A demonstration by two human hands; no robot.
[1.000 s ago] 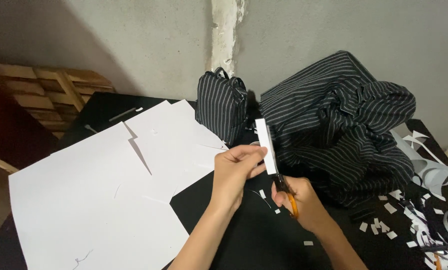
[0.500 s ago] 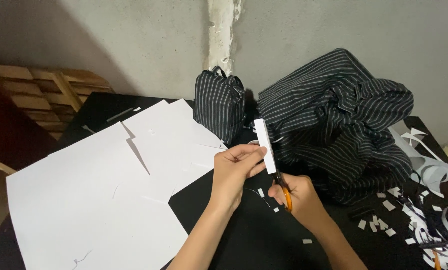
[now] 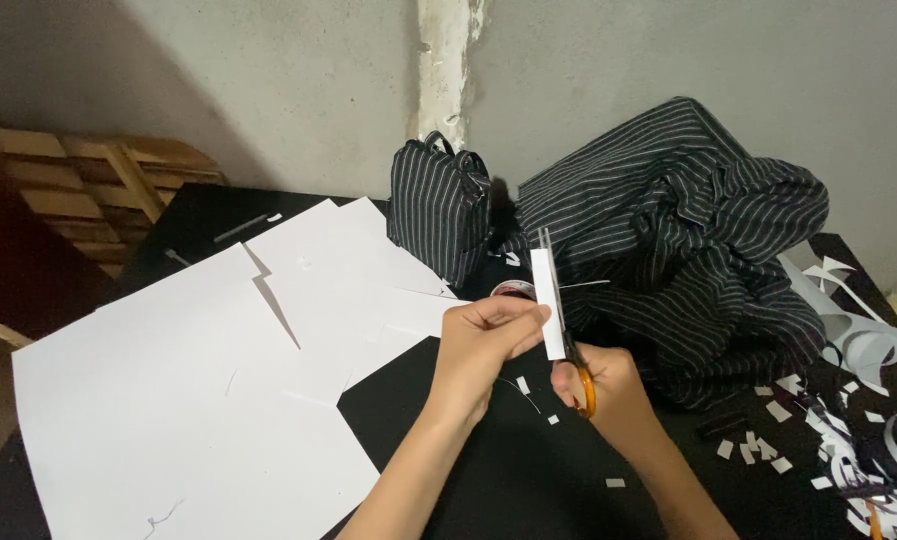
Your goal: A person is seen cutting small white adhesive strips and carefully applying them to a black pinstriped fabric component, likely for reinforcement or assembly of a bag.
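My left hand (image 3: 484, 345) pinches a narrow white paper strip (image 3: 546, 300) and holds it upright over the black table (image 3: 509, 470). My right hand (image 3: 604, 385) grips orange-handled scissors (image 3: 567, 335), whose blades run up along the strip's right edge. A thin sliver of paper sticks out to the right of the blades. Both hands are close together at the middle of the view.
Large white paper sheets (image 3: 189, 380) cover the left of the table. A small striped bag (image 3: 439, 205) and a crumpled striped cloth (image 3: 689, 240) lie behind the hands. Paper scraps (image 3: 849, 400) litter the right side. A wooden pallet (image 3: 79, 190) leans at the left wall.
The scissors have moved up along the strip, and a thin sliver now sticks out at the right. The hands have stayed in nearly the same place.
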